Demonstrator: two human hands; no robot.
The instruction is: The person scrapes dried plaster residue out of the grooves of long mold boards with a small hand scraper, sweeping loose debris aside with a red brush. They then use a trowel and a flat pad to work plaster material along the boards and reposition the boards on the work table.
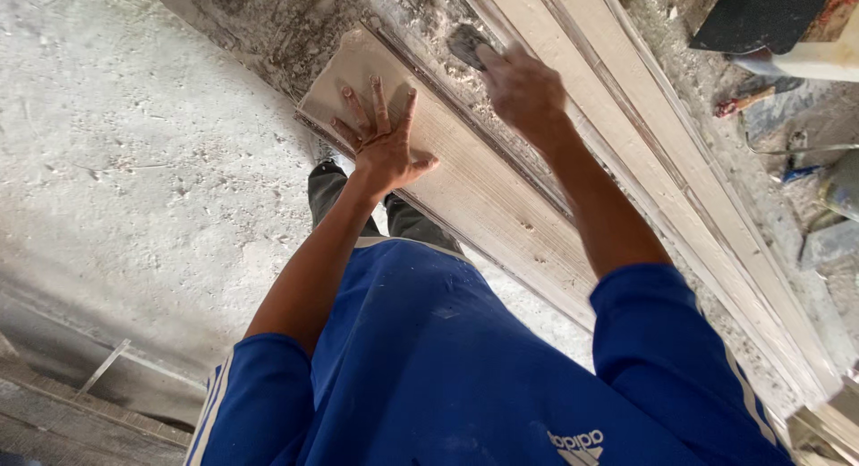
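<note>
A long pale wooden panel (pixel 483 198) lies on a dusty workbench in front of me. My left hand (pixel 383 135) rests flat on it near its far end, fingers spread. My right hand (pixel 523 90) is closed around a dark grey sanding pad (pixel 465 44) and presses it into the groove along the panel's far edge. Both arms come out of blue short sleeves.
More long pale wooden mouldings (pixel 680 189) lie beside the panel on the right. Tools and scraps (pixel 787 99) clutter the bench at the upper right. A dusty concrete floor (pixel 134 162) spreads on the left, with my dark shoes (pixel 327 193) below the panel.
</note>
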